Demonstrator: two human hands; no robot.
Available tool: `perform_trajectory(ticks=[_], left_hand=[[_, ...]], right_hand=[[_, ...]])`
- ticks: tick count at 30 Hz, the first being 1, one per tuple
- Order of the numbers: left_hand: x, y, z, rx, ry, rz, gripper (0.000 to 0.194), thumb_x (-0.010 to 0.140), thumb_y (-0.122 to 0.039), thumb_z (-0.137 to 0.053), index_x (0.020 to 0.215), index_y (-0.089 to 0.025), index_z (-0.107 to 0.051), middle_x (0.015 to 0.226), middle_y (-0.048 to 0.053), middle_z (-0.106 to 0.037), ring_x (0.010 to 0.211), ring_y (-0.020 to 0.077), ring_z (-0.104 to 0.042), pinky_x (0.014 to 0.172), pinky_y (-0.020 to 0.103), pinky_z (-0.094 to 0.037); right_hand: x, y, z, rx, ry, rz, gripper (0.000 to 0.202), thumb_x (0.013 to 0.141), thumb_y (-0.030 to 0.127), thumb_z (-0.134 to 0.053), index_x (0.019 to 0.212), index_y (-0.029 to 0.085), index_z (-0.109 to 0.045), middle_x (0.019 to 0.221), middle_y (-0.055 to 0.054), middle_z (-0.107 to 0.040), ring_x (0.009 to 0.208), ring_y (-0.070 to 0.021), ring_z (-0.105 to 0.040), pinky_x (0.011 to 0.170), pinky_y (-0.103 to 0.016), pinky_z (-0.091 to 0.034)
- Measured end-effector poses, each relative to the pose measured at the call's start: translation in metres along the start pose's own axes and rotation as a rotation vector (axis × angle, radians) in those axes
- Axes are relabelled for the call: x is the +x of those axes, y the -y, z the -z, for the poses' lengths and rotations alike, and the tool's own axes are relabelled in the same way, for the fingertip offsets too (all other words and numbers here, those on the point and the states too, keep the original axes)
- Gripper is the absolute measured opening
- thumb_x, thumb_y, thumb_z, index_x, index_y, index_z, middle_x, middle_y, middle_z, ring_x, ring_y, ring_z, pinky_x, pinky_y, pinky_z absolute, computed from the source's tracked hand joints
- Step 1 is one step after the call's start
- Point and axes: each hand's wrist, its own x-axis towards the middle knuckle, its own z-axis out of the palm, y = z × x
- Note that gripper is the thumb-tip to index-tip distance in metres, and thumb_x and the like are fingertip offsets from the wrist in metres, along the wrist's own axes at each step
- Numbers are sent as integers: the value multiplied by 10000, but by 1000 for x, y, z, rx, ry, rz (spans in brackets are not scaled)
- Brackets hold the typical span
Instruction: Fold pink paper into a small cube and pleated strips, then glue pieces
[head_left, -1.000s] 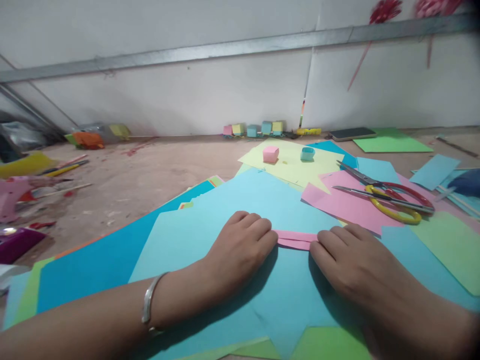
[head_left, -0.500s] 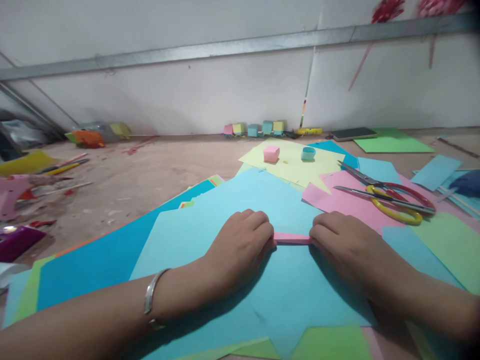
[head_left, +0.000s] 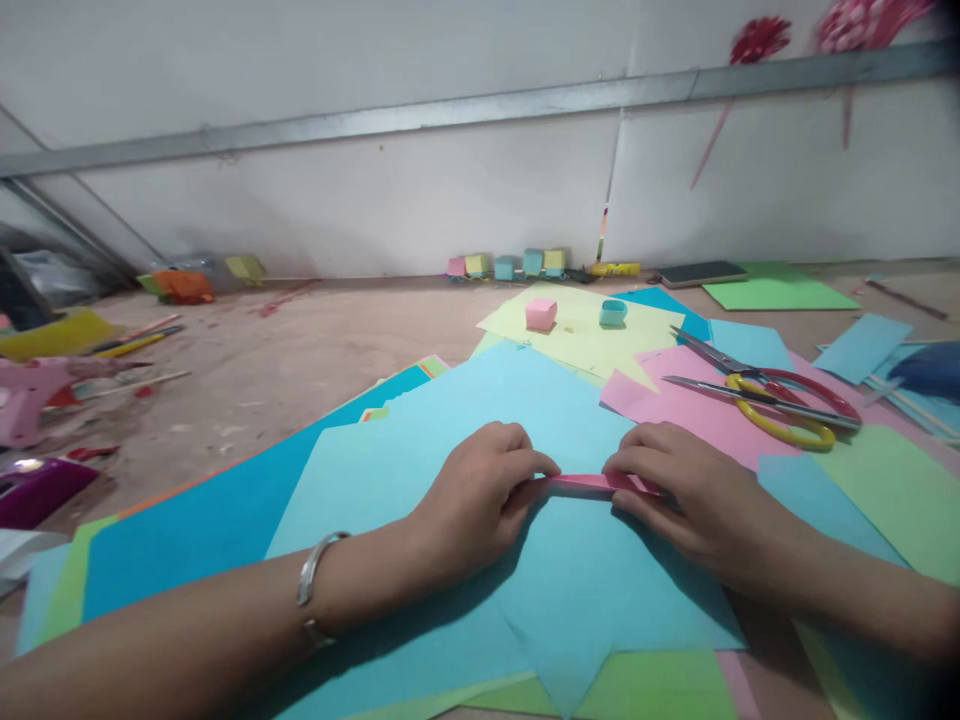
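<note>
A narrow folded strip of pink paper (head_left: 583,483) lies lengthwise between my two hands, just over the light blue sheet (head_left: 450,450). My left hand (head_left: 491,490) pinches its left end between thumb and fingers. Its right end is pinched by my right hand (head_left: 671,485), with some pink showing between thumb and fingers. Beyond the hands, a small pink paper box (head_left: 541,313) and a small blue paper box (head_left: 613,312) rest on a pale yellow sheet (head_left: 510,325).
Two pairs of scissors, one with yellow handles (head_left: 784,428) and one with red handles (head_left: 844,395), overlap on pink paper at right. A pink glue gun (head_left: 34,395) and a purple object (head_left: 45,490) lie at left. Small paper cubes (head_left: 504,267) and a phone (head_left: 703,273) sit by the wall.
My fingers have lifted and opened out from a pressed-down curl into pinches at both ends of the strip. My right hand now overlaps more of it. The camera view has shifted slightly.
</note>
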Motion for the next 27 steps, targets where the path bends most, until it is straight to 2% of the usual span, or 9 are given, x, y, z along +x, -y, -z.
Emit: perform_trajectory(ticks=[3, 8, 12, 14, 18, 22, 27], left_hand=[[0, -4, 3, 18, -39, -57, 211, 864, -106, -486, 927, -166, -679, 804, 59, -585, 737, 186, -513, 630, 303, -386], [-1, -13, 7, 16, -3, -63, 108, 825, -122, -518, 852, -143, -620, 814, 68, -592, 754, 195, -504, 640, 314, -389], [-3, -16, 5, 94, 49, -144, 201, 938, -266, -477, 959, -151, -641, 824, 64, -633, 729, 199, -513, 646, 334, -373], [-4, -17, 2, 182, 53, -178, 275, 982, -284, -420, 922, -176, -665, 760, 41, -639, 684, 190, -507, 618, 326, -332], [-6, -20, -2, 346, -7, -253, 312, 988, -216, -415, 796, -163, -656, 684, 23, -632, 664, 179, -516, 599, 332, -284], [-9, -31, -4, 449, -76, -383, 359, 973, -124, -367, 712, -140, -613, 627, 25, -586, 605, 172, -476, 577, 348, -261], [-11, -33, -3, 468, -63, -401, 348, 972, -130, -381, 719, -150, -618, 600, 18, -560, 595, 167, -455, 575, 344, -246]], right_hand=[[1, 1, 0, 27, -48, 30, 113, 884, 134, -539, 799, 186, -591, 801, -35, -603, 746, -189, -528, 644, -303, -400], [-1, 4, -3, -16, -166, 143, 211, 889, 60, -451, 741, 160, -564, 736, -43, -593, 697, -180, -510, 618, -296, -385], [-5, 11, -7, -75, -258, 271, 250, 917, 71, -428, 748, 140, -598, 742, -67, -591, 714, -192, -507, 632, -315, -369], [-6, 13, -8, -98, -277, 309, 268, 918, 60, -420, 747, 132, -613, 744, -73, -588, 714, -191, -499, 632, -319, -353], [-6, 20, -12, -216, -302, 346, 299, 918, 39, -401, 746, 126, -630, 746, -80, -599, 720, -200, -494, 630, -337, -314], [-9, 31, -16, -351, -335, 438, 336, 919, 45, -407, 665, 144, -604, 615, -52, -551, 614, -191, -435, 592, -354, -253], [-13, 34, -16, -443, -349, 477, 353, 898, 46, -431, 594, 167, -564, 539, -35, -476, 554, -180, -352, 564, -354, -188]])
